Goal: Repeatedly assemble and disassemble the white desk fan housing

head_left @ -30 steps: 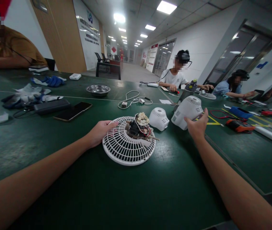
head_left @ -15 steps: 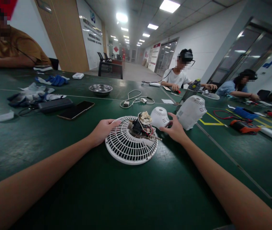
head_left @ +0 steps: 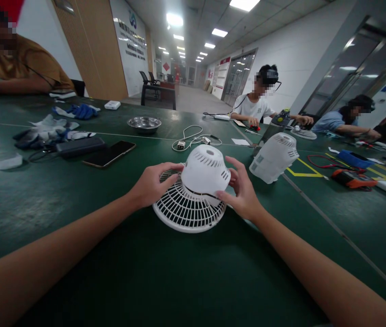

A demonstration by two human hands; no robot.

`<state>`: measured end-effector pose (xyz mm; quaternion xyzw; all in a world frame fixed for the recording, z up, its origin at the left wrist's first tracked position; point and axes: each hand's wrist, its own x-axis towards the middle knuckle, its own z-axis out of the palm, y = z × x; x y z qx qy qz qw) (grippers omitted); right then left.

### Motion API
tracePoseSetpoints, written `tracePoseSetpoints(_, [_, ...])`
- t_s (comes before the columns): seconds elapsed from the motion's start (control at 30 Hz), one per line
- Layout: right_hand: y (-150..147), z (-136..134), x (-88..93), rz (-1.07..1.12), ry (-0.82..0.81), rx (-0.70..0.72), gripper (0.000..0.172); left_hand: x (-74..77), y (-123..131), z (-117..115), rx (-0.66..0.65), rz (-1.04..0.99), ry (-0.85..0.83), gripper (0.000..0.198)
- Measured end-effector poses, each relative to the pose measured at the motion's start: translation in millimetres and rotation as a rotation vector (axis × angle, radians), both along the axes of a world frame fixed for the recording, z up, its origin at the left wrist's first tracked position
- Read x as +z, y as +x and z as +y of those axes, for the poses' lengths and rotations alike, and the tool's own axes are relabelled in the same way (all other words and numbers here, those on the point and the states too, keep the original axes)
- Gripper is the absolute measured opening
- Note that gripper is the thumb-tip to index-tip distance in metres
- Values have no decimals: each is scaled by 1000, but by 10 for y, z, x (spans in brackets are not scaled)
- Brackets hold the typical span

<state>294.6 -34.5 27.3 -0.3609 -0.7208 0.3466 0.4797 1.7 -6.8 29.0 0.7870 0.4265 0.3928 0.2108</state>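
Observation:
A white domed fan motor cover (head_left: 206, 170) with vent slots sits over the middle of a round white fan grille (head_left: 182, 220), which lies on the green table. My right hand (head_left: 242, 193) grips the cover's right side, thumb low at the front and fingers behind. My left hand (head_left: 153, 184) is at the cover's left side, its index fingertip against the cover and its thumb just over the grille. Beneath the cover, the motor and wires are hidden. To the right of my right hand stands a white plastic fan housing (head_left: 274, 159), slightly tilted.
A white cable (head_left: 196, 138) and a steel bowl (head_left: 144, 123) lie beyond the grille. On the left are a phone (head_left: 109, 154), a dark case (head_left: 80, 146) and gloves (head_left: 51, 129). An orange multimeter (head_left: 352, 179) lies right. Several people sit around the table.
My right hand has brought the motor cover leftward from beside the grille onto its middle, over the motor. My left hand has moved from the grille's rim to the cover's left side.

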Motion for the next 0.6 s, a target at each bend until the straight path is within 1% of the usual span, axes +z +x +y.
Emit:
tracePoseSetpoints(0.07, [20, -18, 13, -126, 96, 3, 90, 40, 33, -40, -61, 32, -15, 40])
tracePoseSetpoints(0.13, [38, -22, 28, -200, 157, 7, 89, 77, 47, -69, -95, 77, 10, 44])
tracePoseSetpoints(0.3, [47, -49, 81, -300, 267, 35, 88, 171, 17, -113, -135, 206, 138, 50])
tracePoseSetpoints(0.4, [22, -86, 130, -361, 342, 31, 88, 191, 7, -111, -197, 243, 183, 55])
tracePoseSetpoints(0.5, [-11, -109, 164, -388, 375, 11, 89, 175, 22, -90, -255, 259, 173, 59])
tracePoseSetpoints(0.6, [-22, -113, 170, -390, 353, 4, 88, 158, 43, -75, -260, 261, 135, 62])
